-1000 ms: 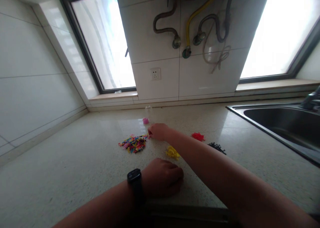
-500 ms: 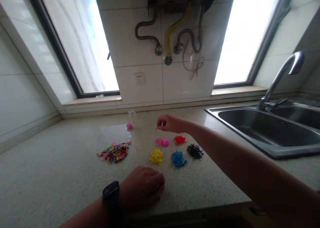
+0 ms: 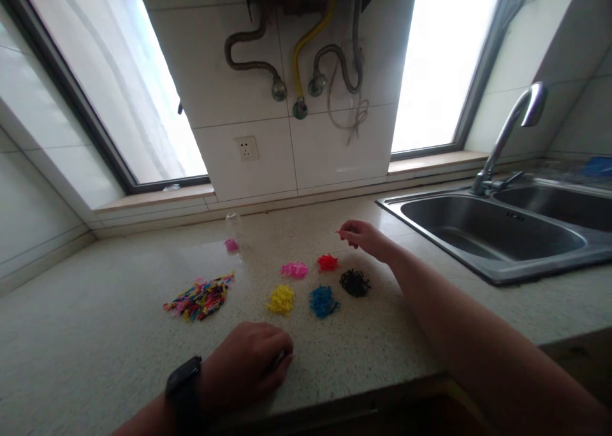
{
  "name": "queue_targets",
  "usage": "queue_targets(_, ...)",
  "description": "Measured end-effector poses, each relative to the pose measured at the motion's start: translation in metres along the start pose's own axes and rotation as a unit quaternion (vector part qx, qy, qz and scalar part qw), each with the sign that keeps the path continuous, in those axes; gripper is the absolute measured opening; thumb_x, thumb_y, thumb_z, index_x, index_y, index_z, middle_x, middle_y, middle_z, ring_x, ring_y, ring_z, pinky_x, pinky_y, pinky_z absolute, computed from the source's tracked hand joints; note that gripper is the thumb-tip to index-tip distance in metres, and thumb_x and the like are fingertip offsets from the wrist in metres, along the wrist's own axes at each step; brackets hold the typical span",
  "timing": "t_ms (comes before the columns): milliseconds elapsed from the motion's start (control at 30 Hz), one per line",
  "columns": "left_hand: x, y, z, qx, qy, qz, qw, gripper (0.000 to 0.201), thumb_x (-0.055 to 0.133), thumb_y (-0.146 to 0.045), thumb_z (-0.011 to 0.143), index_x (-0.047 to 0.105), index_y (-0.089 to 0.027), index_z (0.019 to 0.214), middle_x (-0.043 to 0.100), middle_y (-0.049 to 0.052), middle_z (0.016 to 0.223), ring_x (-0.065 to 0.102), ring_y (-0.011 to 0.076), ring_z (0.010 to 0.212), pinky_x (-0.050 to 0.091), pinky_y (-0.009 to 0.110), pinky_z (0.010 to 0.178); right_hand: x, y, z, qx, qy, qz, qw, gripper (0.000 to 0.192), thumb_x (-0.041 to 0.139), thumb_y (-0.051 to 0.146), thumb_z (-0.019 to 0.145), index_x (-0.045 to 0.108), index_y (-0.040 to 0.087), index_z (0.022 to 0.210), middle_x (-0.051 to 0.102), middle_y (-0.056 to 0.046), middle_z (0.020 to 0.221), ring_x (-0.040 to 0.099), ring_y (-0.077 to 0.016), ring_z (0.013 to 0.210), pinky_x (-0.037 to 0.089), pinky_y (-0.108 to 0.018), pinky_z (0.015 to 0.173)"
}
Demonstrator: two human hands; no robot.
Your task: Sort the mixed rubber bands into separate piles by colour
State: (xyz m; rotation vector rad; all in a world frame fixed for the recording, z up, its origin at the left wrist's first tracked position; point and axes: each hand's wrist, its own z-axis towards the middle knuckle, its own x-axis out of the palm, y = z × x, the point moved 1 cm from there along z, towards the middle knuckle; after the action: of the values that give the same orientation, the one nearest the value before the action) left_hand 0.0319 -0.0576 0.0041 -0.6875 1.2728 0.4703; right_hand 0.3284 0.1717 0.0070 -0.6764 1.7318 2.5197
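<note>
My right hand (image 3: 362, 237) hovers beyond the red pile, its fingertips pinched on a small red rubber band (image 3: 339, 232). Below it lie sorted heaps of thin bands: red (image 3: 327, 262), pink (image 3: 294, 270), black (image 3: 354, 283), blue (image 3: 324, 301) and yellow (image 3: 280, 299). A mixed multicolour pile (image 3: 201, 297) spreads farther left. My left hand (image 3: 248, 363), with a dark watch (image 3: 183, 373) on the wrist, rests closed at the front of the counter; nothing shows in its curled fingers.
A clear jar (image 3: 233, 222) with a pink part (image 3: 231, 245) stands towards the back of the speckled counter (image 3: 119, 353). At right is a steel sink (image 3: 478, 229) with a curved faucet (image 3: 509, 127). Pipes (image 3: 299, 60) and a socket (image 3: 247, 147) are on the tiled wall.
My right hand has moved right with the red band, from above the pink heap to beyond the red and black heaps. My left hand stays closed on the counter. The view has shifted slightly.
</note>
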Motion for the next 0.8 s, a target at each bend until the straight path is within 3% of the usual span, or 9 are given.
queue_targets(433,0.0,-0.001,-0.001,0.0,0.0,0.001,1.0,0.012,0.044,-0.021,0.095,0.054,-0.021,0.089,0.062,0.001,0.079,0.056,0.0145,0.068,0.036,0.028,0.063,0.015,0.031,-0.007,-0.048,0.048,0.068,0.995,0.026,0.072,0.039,0.075,0.064,0.016,0.084,0.059,0.001,0.066,0.051,-0.0088,0.056,0.04,-0.022,0.05)
queue_targets(800,-0.001,0.0,-0.001,0.009,-0.009,-0.016,1.0,0.014,0.044,-0.021,0.095,0.056,-0.021,0.089,0.063,0.002,0.079,0.056,0.0139,0.068,0.038,0.026,0.063,0.015,0.033,-0.008,-0.051,0.062,0.088,0.993,0.024,0.075,0.035,0.072,0.064,0.017,0.082,0.056,0.003,0.064,0.047,-0.0074,0.055,0.038,-0.021,0.049)
